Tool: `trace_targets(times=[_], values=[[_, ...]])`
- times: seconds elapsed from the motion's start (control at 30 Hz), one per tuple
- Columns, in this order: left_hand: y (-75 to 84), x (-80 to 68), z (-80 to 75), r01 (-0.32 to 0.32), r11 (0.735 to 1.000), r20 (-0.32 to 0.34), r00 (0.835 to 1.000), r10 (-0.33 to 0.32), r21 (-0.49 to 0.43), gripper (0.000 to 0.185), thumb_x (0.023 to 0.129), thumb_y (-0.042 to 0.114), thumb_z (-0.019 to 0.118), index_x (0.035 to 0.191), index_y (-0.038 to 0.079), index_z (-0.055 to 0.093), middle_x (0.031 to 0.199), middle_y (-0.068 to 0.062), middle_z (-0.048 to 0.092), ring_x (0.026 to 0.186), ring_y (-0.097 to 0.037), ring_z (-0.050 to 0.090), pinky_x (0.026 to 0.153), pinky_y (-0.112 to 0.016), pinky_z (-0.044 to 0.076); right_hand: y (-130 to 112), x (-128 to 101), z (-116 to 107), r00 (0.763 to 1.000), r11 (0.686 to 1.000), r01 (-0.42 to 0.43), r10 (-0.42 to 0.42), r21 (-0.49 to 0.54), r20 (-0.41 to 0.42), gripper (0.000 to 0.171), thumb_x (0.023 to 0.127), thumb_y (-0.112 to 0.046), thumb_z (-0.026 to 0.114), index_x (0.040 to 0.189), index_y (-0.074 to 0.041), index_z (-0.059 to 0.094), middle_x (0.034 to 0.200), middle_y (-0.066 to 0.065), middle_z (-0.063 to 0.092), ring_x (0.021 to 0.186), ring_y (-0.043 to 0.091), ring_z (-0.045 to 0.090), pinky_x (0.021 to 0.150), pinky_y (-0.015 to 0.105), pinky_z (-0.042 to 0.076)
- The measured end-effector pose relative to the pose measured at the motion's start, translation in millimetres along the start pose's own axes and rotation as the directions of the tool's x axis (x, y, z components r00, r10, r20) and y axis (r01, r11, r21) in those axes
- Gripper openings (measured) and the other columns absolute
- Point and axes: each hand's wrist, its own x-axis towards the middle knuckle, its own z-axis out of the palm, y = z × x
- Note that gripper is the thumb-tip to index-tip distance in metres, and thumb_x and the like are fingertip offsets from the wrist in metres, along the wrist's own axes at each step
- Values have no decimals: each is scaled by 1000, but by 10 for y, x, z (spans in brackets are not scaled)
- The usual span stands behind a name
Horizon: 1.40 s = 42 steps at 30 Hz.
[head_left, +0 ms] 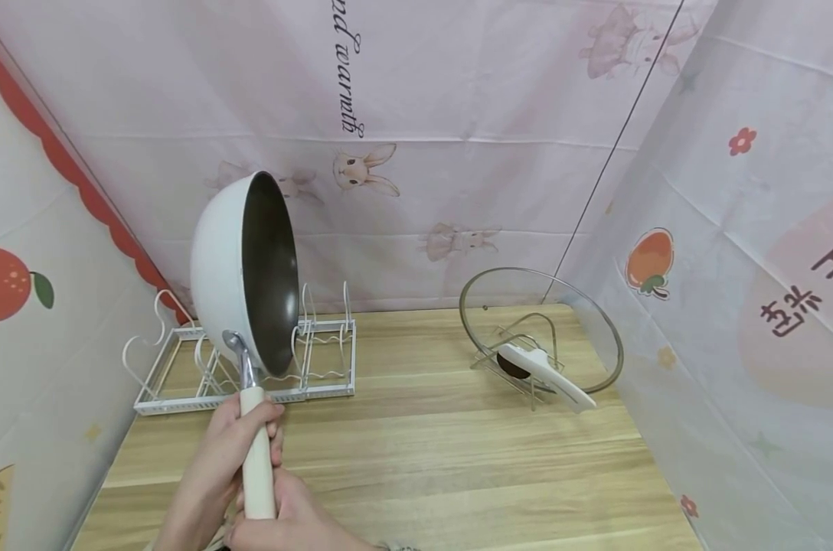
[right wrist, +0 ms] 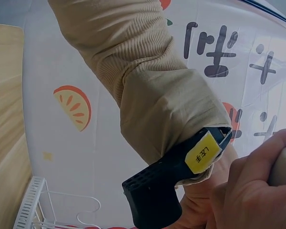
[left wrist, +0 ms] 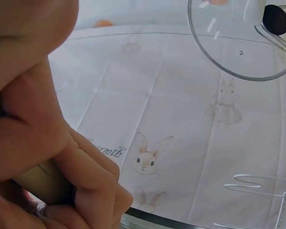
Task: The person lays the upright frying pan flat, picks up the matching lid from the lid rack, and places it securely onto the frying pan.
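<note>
A wok (head_left: 217, 252), white outside and dark inside, is held tilted on its side over a white wire rack (head_left: 244, 398). Whether its lower edge touches the rack, I cannot tell. My left hand (head_left: 220, 451) grips the upper part of the cream handle (head_left: 256, 459), close to the metal neck. Just below it, my right hand (head_left: 289, 513) wraps round the handle's lower end. Curled fingers (left wrist: 93, 176) on the handle fill the left side of the left wrist view. In the right wrist view, the right hand (right wrist: 257, 191) shows around the handle's end.
On the wooden table (head_left: 444, 451), a glass lid (head_left: 596, 329) with a white handle leans in a wire stand (head_left: 554, 344) at the right. Printed cloth walls (head_left: 458, 99) enclose the back and sides. A beige sleeve (right wrist: 167, 105) with a black wrist camera (right wrist: 157, 195) covers the left arm.
</note>
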Motion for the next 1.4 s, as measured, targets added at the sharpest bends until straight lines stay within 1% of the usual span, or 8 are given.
trace_targets(times=[0.17,0.37,0.53,0.73,0.8,0.97,1.23,1.4], values=[[32,-19,14,-6,1000,-7,1000,6,-13,19,96,5,52,78,5,46,53,-5,52,42,-17,53,41,-29,48,-22,-9,10,1000,1000,2,-2,18,5,31,78,0,57,98,17,42,69,-10,54,57,-3,48,52,9,40],[72,-46,25,-36,999,-15,999,35,-29,19,95,4,53,78,5,46,53,-5,51,43,-17,53,40,-29,47,-95,-18,35,999,999,-36,36,20,3,22,78,1,57,97,9,47,72,-10,55,60,-2,52,55,10,43],[113,-73,20,-37,999,-18,999,37,-21,14,96,5,53,84,4,47,54,-4,51,44,-16,53,42,-28,47,-145,-25,60,999,999,-46,46,10,10,19,79,2,57,95,-5,52,72,-11,55,61,-2,53,56,10,45],[158,-96,19,-27,999,3,1000,27,-31,13,98,8,53,88,5,45,56,-3,51,46,-15,53,45,-27,48,-172,-33,76,999,1000,-12,11,16,33,23,80,2,57,100,7,48,72,-10,55,61,-3,52,56,9,43],[169,-101,28,-30,999,7,1000,30,-44,13,98,8,54,88,5,45,56,-2,51,46,-14,52,45,-27,48,-188,-42,81,999,999,-12,10,34,46,23,80,2,57,100,5,48,73,-10,55,61,-3,52,56,9,43],[190,-123,46,-49,997,18,999,50,-58,11,97,6,53,90,5,45,55,-1,51,45,-13,53,44,-25,47,-203,-57,88,998,999,-28,26,45,49,24,80,3,57,98,-12,51,74,-10,55,62,-3,53,57,9,44],[181,-142,71,-86,994,-9,996,86,-64,11,96,4,53,89,5,45,53,-2,50,43,-14,51,42,-27,44,-222,-70,100,999,998,-29,27,50,38,25,80,3,57,100,-12,52,73,-8,56,62,-3,53,57,9,45],[193,-160,87,-97,992,9,995,98,-84,14,96,4,55,87,7,45,54,0,50,43,-14,51,41,-26,44,-246,-85,112,999,998,-46,45,41,21,27,81,2,57,101,-16,52,73,-8,56,62,-3,53,58,9,45]])
